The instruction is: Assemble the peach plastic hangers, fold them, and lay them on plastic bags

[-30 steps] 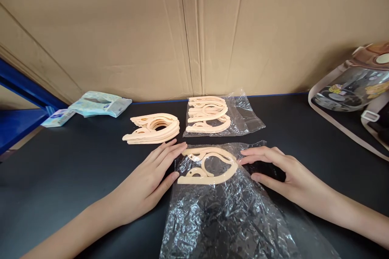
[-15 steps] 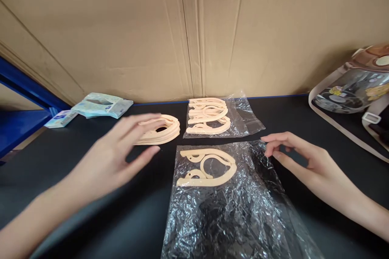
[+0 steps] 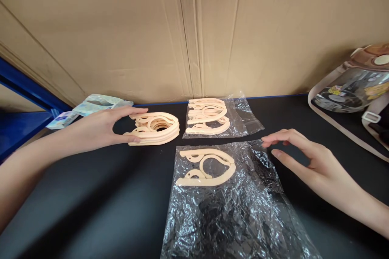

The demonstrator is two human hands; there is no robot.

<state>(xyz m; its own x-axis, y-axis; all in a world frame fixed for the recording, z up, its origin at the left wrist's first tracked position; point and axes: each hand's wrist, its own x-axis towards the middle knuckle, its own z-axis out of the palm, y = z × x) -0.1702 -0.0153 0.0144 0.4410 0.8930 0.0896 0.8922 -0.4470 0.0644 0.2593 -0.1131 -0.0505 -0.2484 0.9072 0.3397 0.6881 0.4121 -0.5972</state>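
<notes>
Beige folding hangers lie in a stack [image 3: 168, 133] left of centre. My left hand [image 3: 105, 125] spans the stack's left end, its thumb on the near edge and fingers on the far edge, gripping the top folding hanger. Another folding hanger [image 3: 219, 180] lies flat within a large clear plastic bag [image 3: 237, 218] in front of me; whether it is inside or on top I cannot tell. My right hand [image 3: 306, 162] hovers by the bag's far right corner, fingers loosely bent and thumb apart, with nothing visible in it.
Behind the large bag lies a smaller clear bag [image 3: 243, 117] with several folding hangers [image 3: 209, 119]. Tissue packs [image 3: 94, 105] are at the back left. A strapped water bottle [image 3: 346, 85] stands at right. Cardboard [image 3: 136, 28] walls off the back of the black table [image 3: 100, 210].
My left hand has moved left and back from above the hanger stack, onto its left end, uncovering the stack. My right thumb and fingers have spread slightly at the bag's corner.
</notes>
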